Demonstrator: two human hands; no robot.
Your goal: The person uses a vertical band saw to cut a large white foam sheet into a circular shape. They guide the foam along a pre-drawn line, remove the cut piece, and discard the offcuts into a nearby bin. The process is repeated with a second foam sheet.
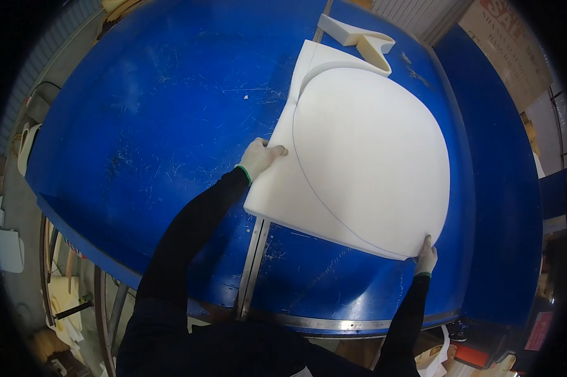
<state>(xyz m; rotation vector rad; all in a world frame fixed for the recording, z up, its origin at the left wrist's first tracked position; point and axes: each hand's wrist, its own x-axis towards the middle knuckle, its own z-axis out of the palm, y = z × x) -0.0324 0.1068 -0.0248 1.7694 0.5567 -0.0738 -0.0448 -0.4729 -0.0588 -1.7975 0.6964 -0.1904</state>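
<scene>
- While the white foam slab (365, 163) lies flat on the blue bench (158, 125), right of centre, both hands rest at its edges, well apart from each other.
- Left hand (260, 157): curled over the slab's left edge, fingers on top and closed on the foam.
- Right hand (426, 256): at the near right corner, fingertips pressed against the edge; whether it pinches or only steadies cannot be told.
- Slab: thick, with a rounded right side and a thin curved line drawn across its top; a cut runs along part of that curve at the far end.
- Offcut (359, 39): a smaller white foam piece lying just beyond the slab's far edge.
- Metal strip (253, 264): runs from the near rim under the slab toward the far side.
- Handling, as a judgement: the foam looks light and soft, likely to flex or dent under a hard pinch, and unlikely to slip on the scuffed surface.
- Hold, as a judgement: broad, flat contact at opposite edges suits it best, with both hands spread wide to keep it from sagging.
</scene>
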